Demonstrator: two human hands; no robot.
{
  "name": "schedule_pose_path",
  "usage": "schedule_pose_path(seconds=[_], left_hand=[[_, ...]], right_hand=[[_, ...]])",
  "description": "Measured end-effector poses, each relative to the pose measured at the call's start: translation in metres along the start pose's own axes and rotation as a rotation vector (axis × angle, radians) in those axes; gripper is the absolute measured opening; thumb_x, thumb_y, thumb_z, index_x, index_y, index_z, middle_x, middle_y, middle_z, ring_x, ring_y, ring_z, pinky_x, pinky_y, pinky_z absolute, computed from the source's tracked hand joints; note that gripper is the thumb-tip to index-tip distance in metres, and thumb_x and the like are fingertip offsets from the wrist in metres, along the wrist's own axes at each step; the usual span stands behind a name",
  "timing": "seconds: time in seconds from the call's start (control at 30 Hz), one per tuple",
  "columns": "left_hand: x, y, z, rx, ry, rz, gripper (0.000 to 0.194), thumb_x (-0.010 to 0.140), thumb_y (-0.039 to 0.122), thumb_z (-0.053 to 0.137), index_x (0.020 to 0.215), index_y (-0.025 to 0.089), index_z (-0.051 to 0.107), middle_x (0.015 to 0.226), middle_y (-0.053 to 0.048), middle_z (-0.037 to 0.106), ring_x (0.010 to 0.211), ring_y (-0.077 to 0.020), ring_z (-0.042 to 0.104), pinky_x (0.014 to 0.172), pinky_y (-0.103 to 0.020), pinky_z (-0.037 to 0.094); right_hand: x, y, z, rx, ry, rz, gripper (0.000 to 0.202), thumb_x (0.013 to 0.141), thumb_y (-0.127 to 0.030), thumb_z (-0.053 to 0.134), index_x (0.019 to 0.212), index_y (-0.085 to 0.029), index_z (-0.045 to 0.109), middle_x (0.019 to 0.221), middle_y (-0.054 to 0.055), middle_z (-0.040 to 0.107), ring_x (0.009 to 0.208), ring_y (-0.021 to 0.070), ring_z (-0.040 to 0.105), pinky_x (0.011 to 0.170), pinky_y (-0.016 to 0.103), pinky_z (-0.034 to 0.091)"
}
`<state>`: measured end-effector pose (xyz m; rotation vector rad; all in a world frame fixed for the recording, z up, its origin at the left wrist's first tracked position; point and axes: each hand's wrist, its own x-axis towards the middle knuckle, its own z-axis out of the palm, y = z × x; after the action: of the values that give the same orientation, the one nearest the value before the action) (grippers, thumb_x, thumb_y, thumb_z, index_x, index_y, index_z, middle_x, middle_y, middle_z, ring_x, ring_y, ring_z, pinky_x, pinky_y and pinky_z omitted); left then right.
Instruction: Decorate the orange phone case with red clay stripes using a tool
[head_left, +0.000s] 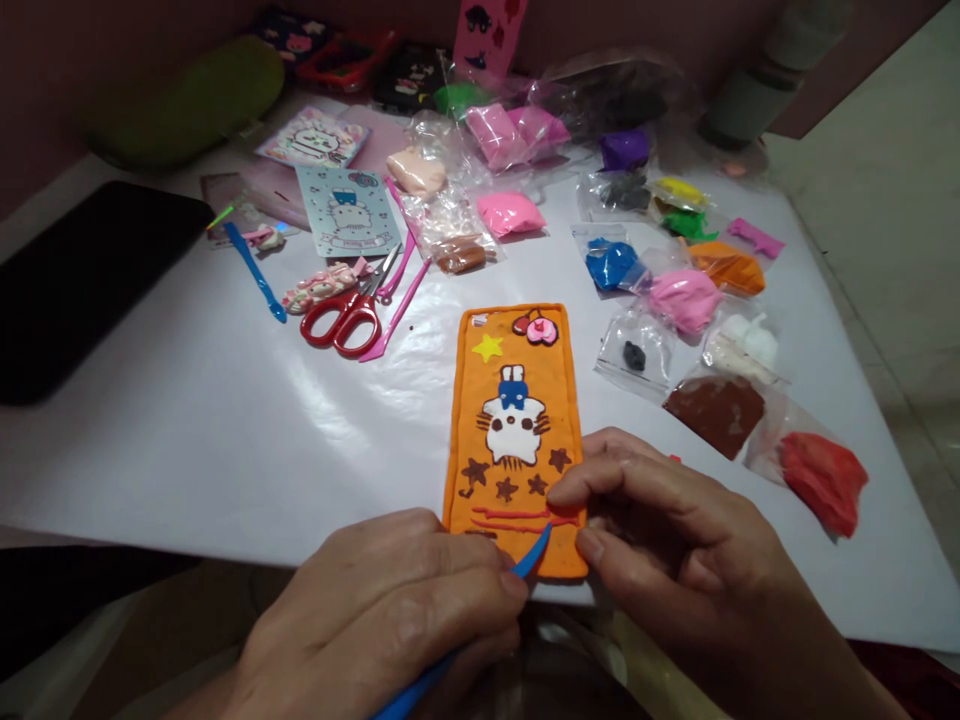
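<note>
Scissors (346,318) beside pale blue card (351,213), touching hair clip.

The left hand (405,590), toward seven o'clock, is bare, with rounded knuckles and finely creased skin. The right hand (690,540), toward four o'clock, is bare too, its fingers slim and tapering, the visible thumbnail short. Both visible wrists are uncovered.

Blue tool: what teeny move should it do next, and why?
Perhaps gently nudge the lower red strip straight with the blue tool: its tip seems right at that strip, which looks slightly wavy, and the left hand already grips the tool.
</note>
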<state>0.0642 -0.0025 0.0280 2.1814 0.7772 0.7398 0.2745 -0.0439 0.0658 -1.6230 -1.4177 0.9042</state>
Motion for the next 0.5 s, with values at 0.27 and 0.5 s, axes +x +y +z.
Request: schedule_pose_path(seconds=[0.27, 0.5], left_hand=[[-0.0012, -0.0044, 0.0023, 0.003, 0.020, 0.018, 0.043, 0.104, 0.044, 0.041, 0.082, 0.027, 0.075, 0.075, 0.000, 0.077, 0.065, -0.0156, 0.071, 0.071, -0.025, 0.063], [-0.0009, -0.0028, 0.0013, 0.006, 0.047, 0.019, 0.040, 0.103, 0.041, 0.042, 0.081, 0.027, 0.073, 0.073, 0.002, 0.076, 0.062, -0.0151, 0.069, 0.069, -0.025, 0.061]], right_hand=[[0.0018, 0.0012, -0.0004, 0.017, -0.010, -0.004, 0.020, 0.080, -0.009, 0.054, 0.087, -0.022, 0.068, 0.082, 0.001, 0.065, 0.076, 0.0143, 0.067, 0.059, 0.021, 0.053], [-0.0004, 0.0017, 0.0000, -0.021, 0.022, -0.010, 0.023, 0.081, -0.009, 0.053, 0.090, -0.022, 0.070, 0.089, 0.004, 0.068, 0.083, 0.0163, 0.069, 0.062, 0.022, 0.054]])
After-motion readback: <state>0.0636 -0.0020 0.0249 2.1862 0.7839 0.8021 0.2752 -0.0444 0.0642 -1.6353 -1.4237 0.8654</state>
